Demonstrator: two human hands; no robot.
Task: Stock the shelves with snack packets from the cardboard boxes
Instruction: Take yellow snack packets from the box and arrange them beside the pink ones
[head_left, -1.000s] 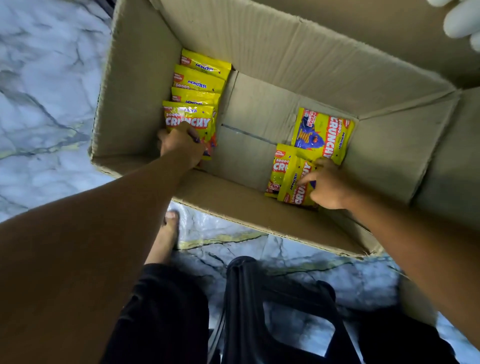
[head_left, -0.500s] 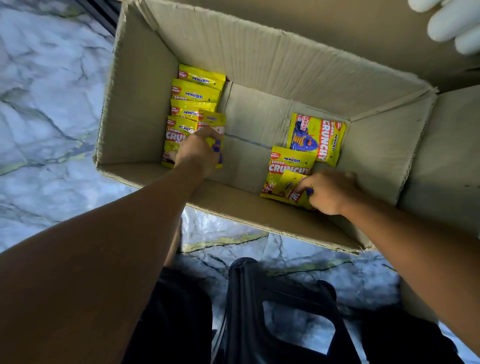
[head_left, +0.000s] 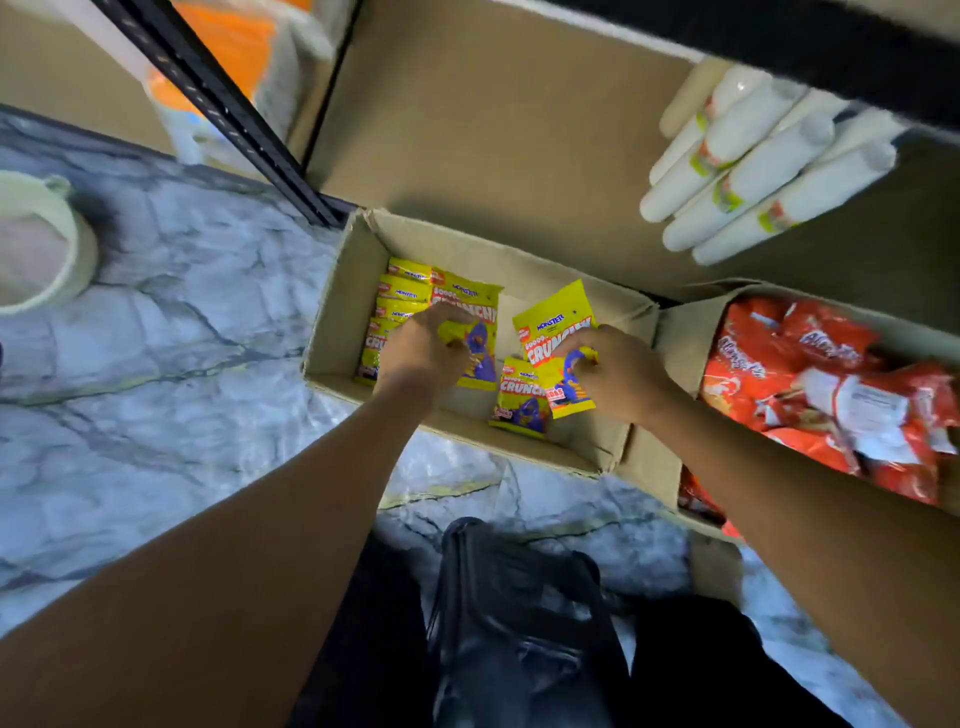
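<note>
An open cardboard box (head_left: 337, 312) stands on the marble floor below the shelf. Inside lie yellow snack packets: a stack (head_left: 402, 293) at its left end and one loose packet (head_left: 517, 400) near the front wall. My left hand (head_left: 423, 351) grips a yellow packet (head_left: 475, 312) lifted above the stack. My right hand (head_left: 618, 374) holds another yellow packet (head_left: 556, 327), tilted upright over the box's right half. Both hands are inside the box.
A second box (head_left: 670, 332) of red snack packets (head_left: 810, 374) stands to the right. White tubes (head_left: 753, 166) lie on the brown shelf board (head_left: 493, 130). A black rack post (head_left: 223, 109) rises at the left, a white tub (head_left: 47, 244) sits on the floor, a black stool (head_left: 519, 623) below me.
My head has pulled back, so the shelf and second box came into view. Both hands have lifted a yellow packet each off the box's floor.
</note>
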